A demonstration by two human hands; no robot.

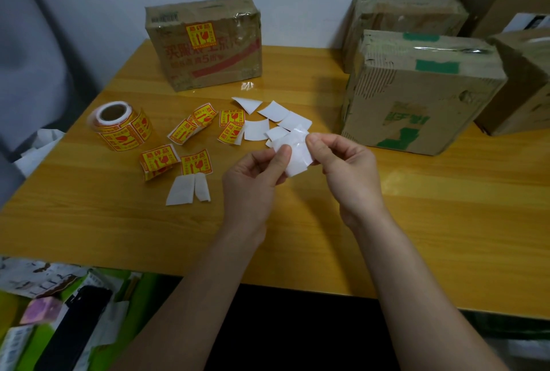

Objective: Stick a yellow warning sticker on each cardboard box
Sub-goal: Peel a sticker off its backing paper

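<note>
My left hand (262, 171) and my right hand (342, 159) both pinch one white-backed sticker piece (297, 153) above the table's middle, its white side facing me. A roll of yellow warning stickers (119, 125) lies at the left. Several loose yellow stickers (196, 162) and white backing pieces (272, 111) are scattered between the roll and my hands. The cardboard box at the back (205, 49) carries a yellow sticker (200, 35) on its front. A box with green tape (416, 96) stands at the right with no yellow sticker showing.
More cardboard boxes (404, 13) stand behind and right of the green-taped one, another (523, 82) at the far right edge. The wooden table (119, 236) meets a white wall. Clutter of packets and papers (59, 311) lies below the table's near-left edge.
</note>
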